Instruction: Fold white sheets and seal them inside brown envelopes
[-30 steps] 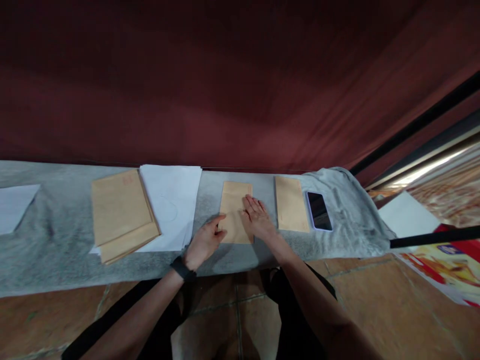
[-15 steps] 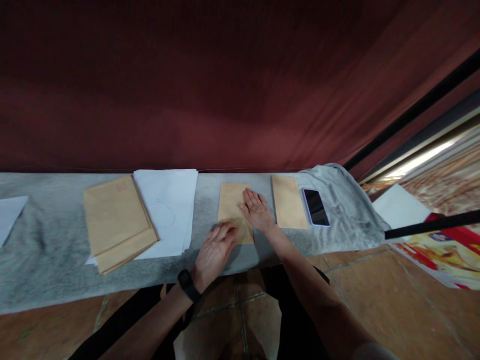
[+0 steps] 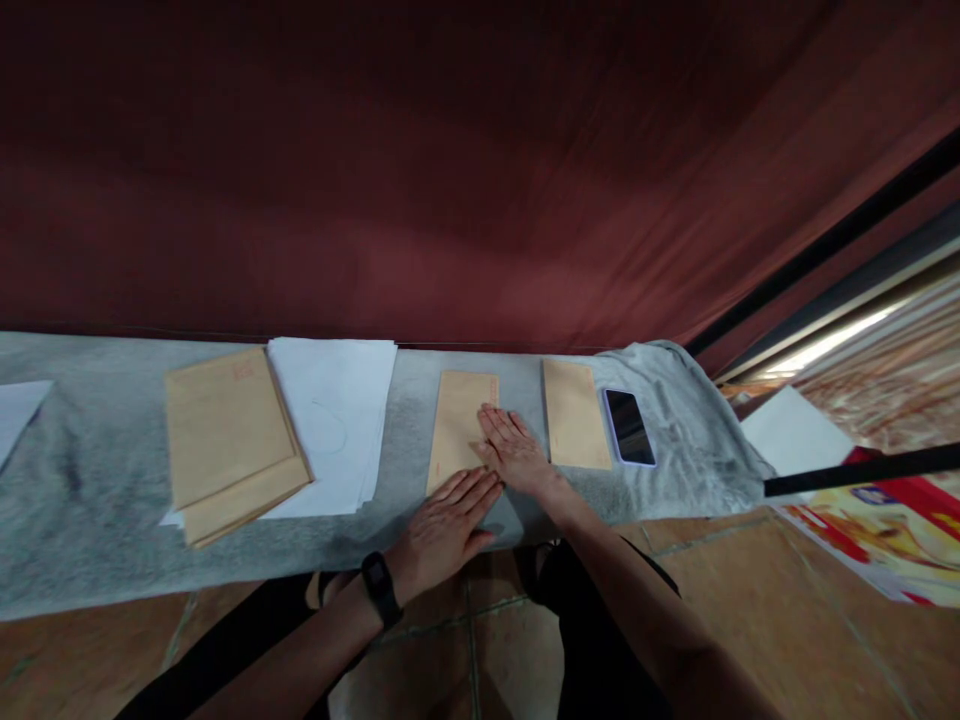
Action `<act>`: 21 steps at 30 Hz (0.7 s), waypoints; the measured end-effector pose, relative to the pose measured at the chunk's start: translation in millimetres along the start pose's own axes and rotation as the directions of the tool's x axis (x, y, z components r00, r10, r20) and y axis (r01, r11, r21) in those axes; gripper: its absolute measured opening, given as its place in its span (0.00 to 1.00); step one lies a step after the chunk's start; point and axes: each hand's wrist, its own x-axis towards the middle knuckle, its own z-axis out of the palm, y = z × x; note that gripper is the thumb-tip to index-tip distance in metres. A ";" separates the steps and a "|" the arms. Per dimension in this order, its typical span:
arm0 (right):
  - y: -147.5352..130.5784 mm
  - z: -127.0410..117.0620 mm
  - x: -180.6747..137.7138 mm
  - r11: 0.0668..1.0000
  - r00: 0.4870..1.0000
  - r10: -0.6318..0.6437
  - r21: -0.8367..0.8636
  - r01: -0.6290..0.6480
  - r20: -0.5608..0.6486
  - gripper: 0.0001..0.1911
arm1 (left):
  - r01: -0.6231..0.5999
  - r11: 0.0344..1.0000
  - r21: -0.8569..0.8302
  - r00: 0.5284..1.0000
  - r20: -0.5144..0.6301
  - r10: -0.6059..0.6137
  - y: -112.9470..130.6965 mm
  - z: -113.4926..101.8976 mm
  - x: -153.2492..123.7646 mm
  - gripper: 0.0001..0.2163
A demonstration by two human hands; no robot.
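A brown envelope lies flat on the grey cloth in front of me. My left hand, with a black watch on the wrist, rests flat on the envelope's near end, fingers stretched out together. My right hand lies flat on its right side, fingers spread. Neither hand holds anything. A second brown envelope lies just to the right, apart from my hands.
A dark phone lies right of the second envelope. To the left sit a stack of brown envelopes and white sheets. Another white sheet lies at the far left. A dark red curtain hangs behind; tiled floor below.
My left hand slid from the envelope's left edge onto its near end and flattened out. My right hand stayed pressed on the envelope.
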 end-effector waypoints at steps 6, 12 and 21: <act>-1.7 -13.7 -9.6 0.997 0.992 -0.074 0.038 0.071 0.097 0.33 | -0.030 0.999 -0.021 1.000 0.003 0.030 1.3 1.9 -2.1 0.31; -6.8 -24.9 -22.7 0.980 0.973 -0.165 0.134 0.145 0.160 0.31 | -0.028 0.999 -0.017 1.000 0.001 0.028 1.7 4.8 -2.9 0.29; -12.7 -30.7 -42.4 0.953 0.941 -0.226 0.257 0.160 0.253 0.30 | -0.032 0.986 -0.164 0.999 -0.032 0.027 1.7 -14.8 -3.6 0.19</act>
